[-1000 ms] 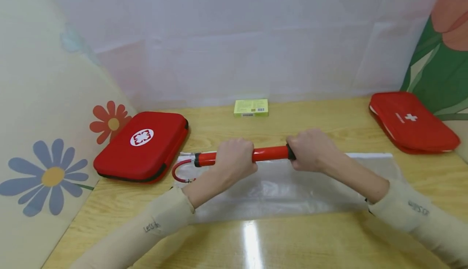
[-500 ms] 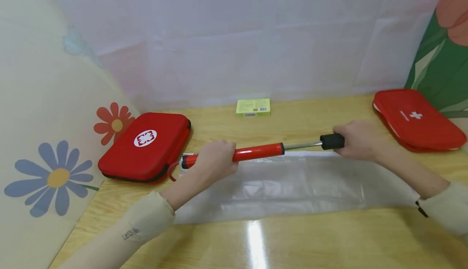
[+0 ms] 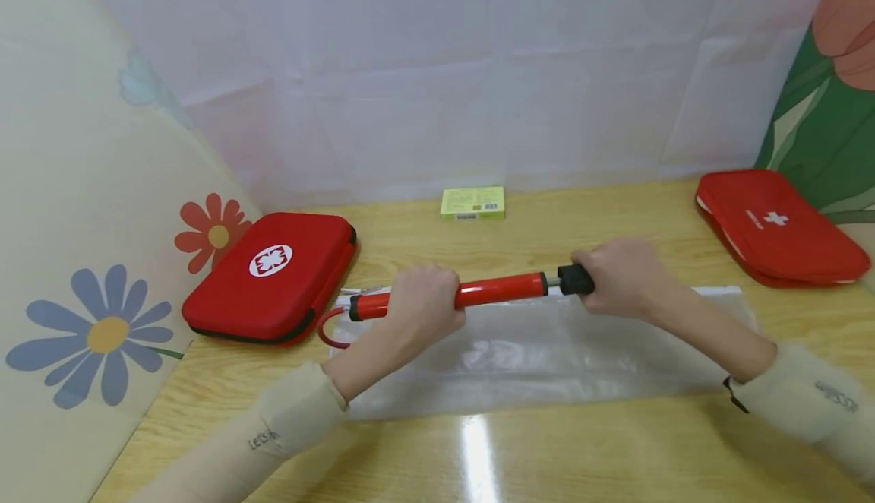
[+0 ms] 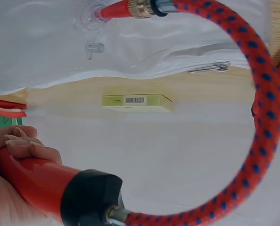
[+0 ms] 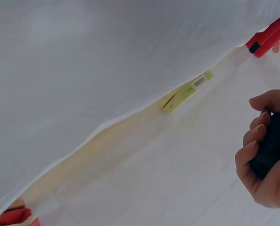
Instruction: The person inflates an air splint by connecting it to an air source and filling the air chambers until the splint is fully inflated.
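– One pump (image 3: 502, 290) is shown, held crosswise above the far edge of a clear bag (image 3: 547, 359). From the left, how is it likely to handle?

– Just right of the red case (image 3: 273, 279), the hose (image 4: 270, 113) is bent into a loop. Its red tip (image 4: 116, 9) is seen at a clear valve (image 4: 89, 19) on the bag. The hose is judged springy and the bag thin and easily creased, so no tugging should be done there.

– And the barrel (image 3: 513, 288)?

– It is clasped firmly by the left hand (image 3: 425, 299). The whole is judged light and stiff, but its glossy surface may be found slippery, so a full fist is preferred to fingertips.

– What is met further right?

– A short length of metal rod (image 3: 554, 282) is exposed, then the black handle (image 3: 576, 279) is gripped by the right hand (image 3: 620, 279). Force should be kept in line, lest the thin rod be bent.

– And beyond?

– A red pouch (image 3: 782, 229) is seen on the desk (image 3: 581, 446), untouched by either hand.
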The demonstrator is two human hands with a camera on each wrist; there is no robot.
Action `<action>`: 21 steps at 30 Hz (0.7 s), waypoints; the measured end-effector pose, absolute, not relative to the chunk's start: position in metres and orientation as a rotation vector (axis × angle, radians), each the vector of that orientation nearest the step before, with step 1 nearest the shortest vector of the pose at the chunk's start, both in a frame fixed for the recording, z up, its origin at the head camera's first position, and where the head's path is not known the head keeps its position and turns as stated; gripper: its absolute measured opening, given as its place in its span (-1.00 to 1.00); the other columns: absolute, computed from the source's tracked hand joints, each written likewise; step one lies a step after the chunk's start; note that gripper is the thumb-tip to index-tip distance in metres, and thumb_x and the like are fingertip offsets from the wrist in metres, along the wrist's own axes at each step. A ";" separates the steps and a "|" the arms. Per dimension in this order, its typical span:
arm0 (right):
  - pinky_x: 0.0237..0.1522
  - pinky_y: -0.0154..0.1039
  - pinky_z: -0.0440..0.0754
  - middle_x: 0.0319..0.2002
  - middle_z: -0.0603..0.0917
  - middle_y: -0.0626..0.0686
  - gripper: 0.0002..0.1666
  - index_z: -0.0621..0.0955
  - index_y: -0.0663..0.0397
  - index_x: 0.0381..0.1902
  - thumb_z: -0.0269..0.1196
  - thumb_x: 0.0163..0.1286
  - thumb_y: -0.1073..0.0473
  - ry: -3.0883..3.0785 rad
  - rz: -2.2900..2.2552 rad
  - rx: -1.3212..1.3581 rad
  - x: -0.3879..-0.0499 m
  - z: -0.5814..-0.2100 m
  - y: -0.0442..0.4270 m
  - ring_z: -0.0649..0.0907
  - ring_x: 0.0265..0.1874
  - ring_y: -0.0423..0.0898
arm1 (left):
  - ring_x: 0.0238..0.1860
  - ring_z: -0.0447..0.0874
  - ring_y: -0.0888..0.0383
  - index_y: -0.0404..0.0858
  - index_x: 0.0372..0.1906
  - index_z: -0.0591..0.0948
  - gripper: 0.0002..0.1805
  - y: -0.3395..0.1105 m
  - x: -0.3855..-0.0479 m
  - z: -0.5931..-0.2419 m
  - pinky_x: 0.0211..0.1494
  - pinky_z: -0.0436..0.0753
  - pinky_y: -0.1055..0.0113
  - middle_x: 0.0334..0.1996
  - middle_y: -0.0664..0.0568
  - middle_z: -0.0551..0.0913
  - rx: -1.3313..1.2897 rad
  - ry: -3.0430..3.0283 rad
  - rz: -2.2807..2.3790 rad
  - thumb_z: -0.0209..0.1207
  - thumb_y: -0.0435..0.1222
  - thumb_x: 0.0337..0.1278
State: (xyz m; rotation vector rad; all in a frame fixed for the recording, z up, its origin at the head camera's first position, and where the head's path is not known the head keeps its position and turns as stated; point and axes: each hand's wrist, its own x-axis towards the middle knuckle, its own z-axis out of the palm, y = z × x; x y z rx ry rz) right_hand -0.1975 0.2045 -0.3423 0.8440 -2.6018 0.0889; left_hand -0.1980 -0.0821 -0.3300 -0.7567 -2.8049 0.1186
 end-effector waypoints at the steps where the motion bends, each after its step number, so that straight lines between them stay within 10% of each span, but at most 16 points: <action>1: -0.69 -0.20 0.34 -0.73 0.47 -0.11 -0.74 0.52 0.01 -0.54 0.38 -0.21 0.13 -2.599 0.098 0.864 -0.198 -0.343 0.200 0.41 -0.76 -0.12 | -0.74 0.36 0.13 -0.21 -0.61 0.59 -0.83 -0.081 -0.197 -0.331 -0.67 0.41 0.30 -0.78 0.10 0.39 -0.757 -2.794 0.113 0.31 -0.22 -0.15; 21: -0.68 -0.23 0.24 -0.75 0.33 -0.18 -0.67 0.45 -0.11 -0.60 0.45 -0.14 0.11 -2.596 0.114 0.780 -0.204 -0.338 0.281 0.33 -0.74 -0.18 | -0.71 0.37 0.15 -0.23 -0.37 0.57 -0.78 -0.110 -0.206 -0.329 -0.60 0.48 0.35 -0.71 0.08 0.42 -0.841 -2.816 0.182 0.31 -0.18 -0.01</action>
